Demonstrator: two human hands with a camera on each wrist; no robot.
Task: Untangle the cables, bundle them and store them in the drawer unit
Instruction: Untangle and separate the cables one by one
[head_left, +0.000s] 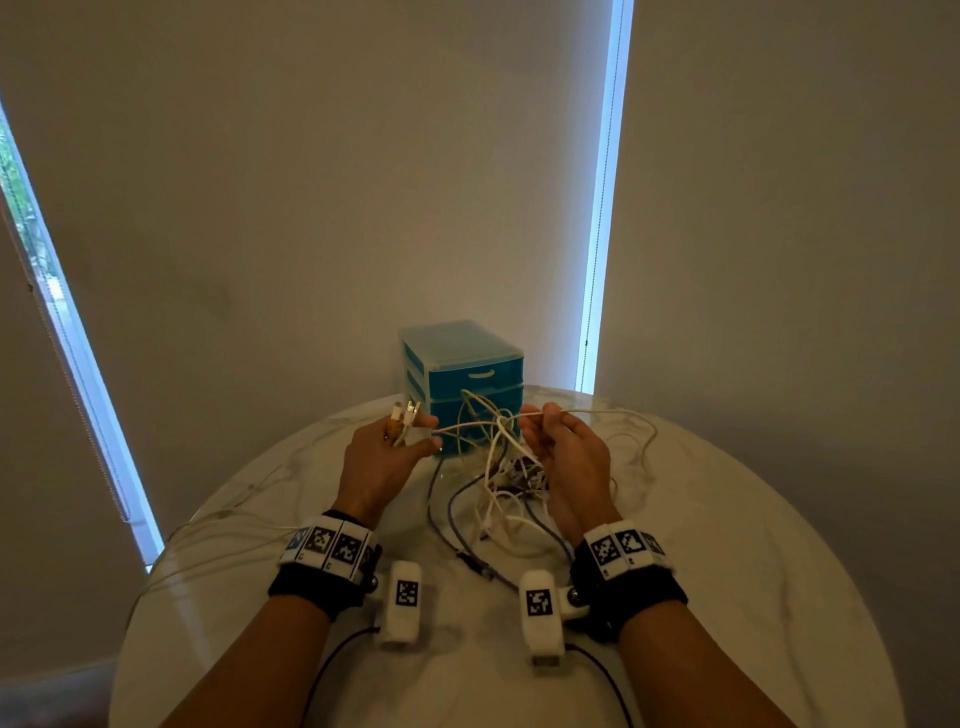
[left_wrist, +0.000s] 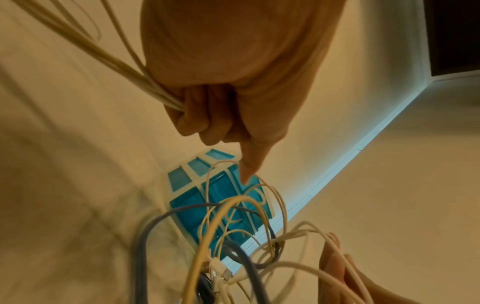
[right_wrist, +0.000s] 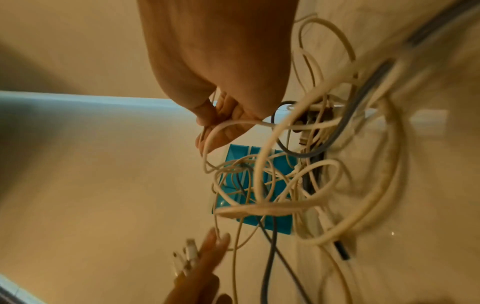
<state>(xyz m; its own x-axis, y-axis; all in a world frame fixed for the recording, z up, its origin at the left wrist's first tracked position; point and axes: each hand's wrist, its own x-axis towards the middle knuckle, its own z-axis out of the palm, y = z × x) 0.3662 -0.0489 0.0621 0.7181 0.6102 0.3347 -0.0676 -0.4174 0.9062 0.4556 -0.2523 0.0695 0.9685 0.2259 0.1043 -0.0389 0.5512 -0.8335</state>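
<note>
Under the left hand (left_wrist: 228, 82), only the wrist view shows its grip clenching white cables (left_wrist: 109, 59).

A knotted tangle of white, yellow and grey cables (head_left: 506, 470) hangs lifted just before the blue three-drawer unit (head_left: 464, 378), drawers closed

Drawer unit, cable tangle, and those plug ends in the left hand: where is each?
drawer unit (head_left: 475, 375), head view, top drawer's front.
cable tangle (head_left: 511, 475), head view, knotted middle above the table.
plug ends (head_left: 405, 414), head view, white connector tips above the left hand's fingers.
</note>
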